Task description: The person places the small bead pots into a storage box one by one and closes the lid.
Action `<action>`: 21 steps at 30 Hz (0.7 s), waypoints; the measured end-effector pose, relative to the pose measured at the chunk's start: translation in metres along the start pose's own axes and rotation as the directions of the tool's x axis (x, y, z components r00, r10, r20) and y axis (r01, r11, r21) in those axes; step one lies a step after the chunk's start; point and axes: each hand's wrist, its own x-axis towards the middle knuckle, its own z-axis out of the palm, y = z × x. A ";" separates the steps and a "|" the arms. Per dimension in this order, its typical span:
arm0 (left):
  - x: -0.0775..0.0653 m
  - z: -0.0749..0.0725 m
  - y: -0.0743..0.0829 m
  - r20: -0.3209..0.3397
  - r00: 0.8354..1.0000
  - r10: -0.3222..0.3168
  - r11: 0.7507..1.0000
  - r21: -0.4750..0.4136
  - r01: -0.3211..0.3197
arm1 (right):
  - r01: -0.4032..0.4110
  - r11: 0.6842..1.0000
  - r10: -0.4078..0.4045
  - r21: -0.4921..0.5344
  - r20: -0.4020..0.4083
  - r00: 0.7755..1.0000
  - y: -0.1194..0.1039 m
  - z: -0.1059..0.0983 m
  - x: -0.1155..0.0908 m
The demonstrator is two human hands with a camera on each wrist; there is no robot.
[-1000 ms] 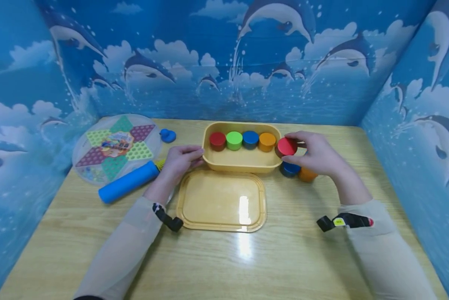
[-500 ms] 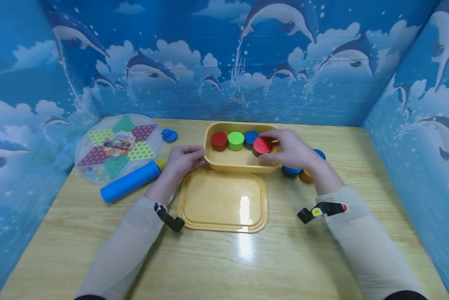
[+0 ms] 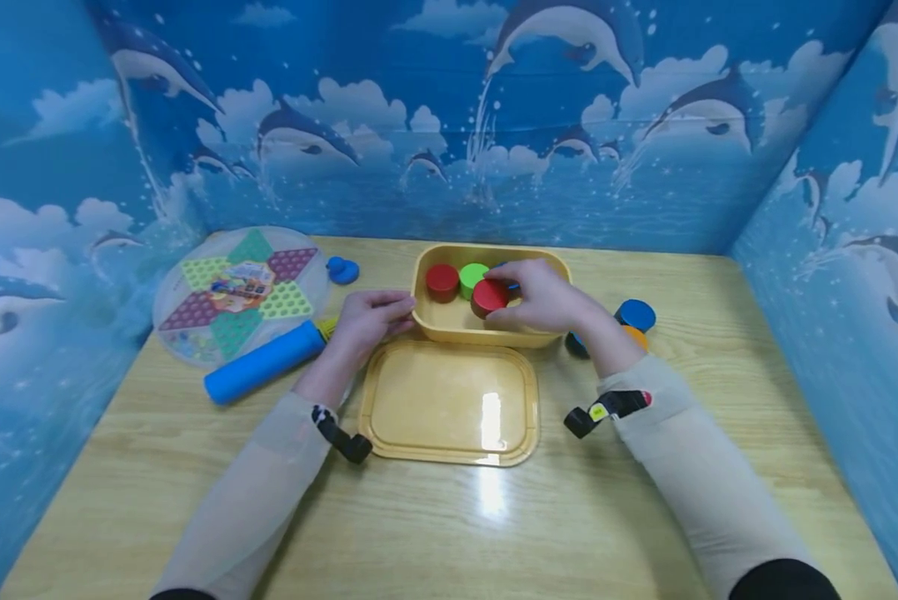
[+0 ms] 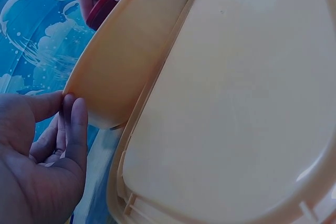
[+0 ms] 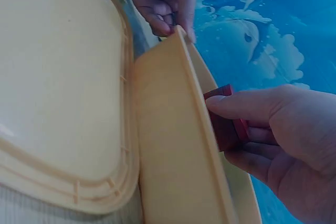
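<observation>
At the left end of the yellow plastic box (image 3: 486, 337), my left hand (image 3: 370, 321) pinches the rim between thumb and fingers, as the left wrist view also shows. My right hand (image 3: 542, 296) reaches into the box and grips a short round red tub (image 3: 489, 298) by its sides; the right wrist view has this red tub (image 5: 223, 129) just inside the box wall. Another red tub (image 3: 441, 283) stands at the box's left end, beside a green tub (image 3: 472, 278) partly covered by the held one. The right hand mostly hides what lies further right in the box.
A yellow lid (image 3: 449, 404) lies flat before the box. Blue tubs (image 3: 635, 315) and an orange tub (image 3: 636, 337) stand to the right, partly behind the right forearm. At left are a blue cylinder (image 3: 265, 362), a round game board (image 3: 242, 292) and a small blue toy (image 3: 342, 270).
My right hand has carried the red tub leftward from the box's right edge, across the orange and blue tubs, to beside the green one. My left hand has stayed at the rim.
</observation>
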 end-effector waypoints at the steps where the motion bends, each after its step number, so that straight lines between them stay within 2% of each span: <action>1: 0.000 0.000 0.000 -0.001 1.000 0.000 1.000 0.001 0.000 | 0.005 1.000 -0.005 -0.005 0.010 1.000 0.000 0.002 0.003; 13: -0.001 -0.002 0.001 0.004 1.000 -0.014 1.000 0.006 0.014 | 0.088 0.994 -0.082 -0.057 0.100 0.992 -0.006 0.026 0.037; 21: -0.002 0.000 0.001 -0.001 1.000 -0.004 1.000 0.008 0.004 | 0.105 0.989 -0.089 -0.105 0.142 0.986 -0.011 0.035 0.051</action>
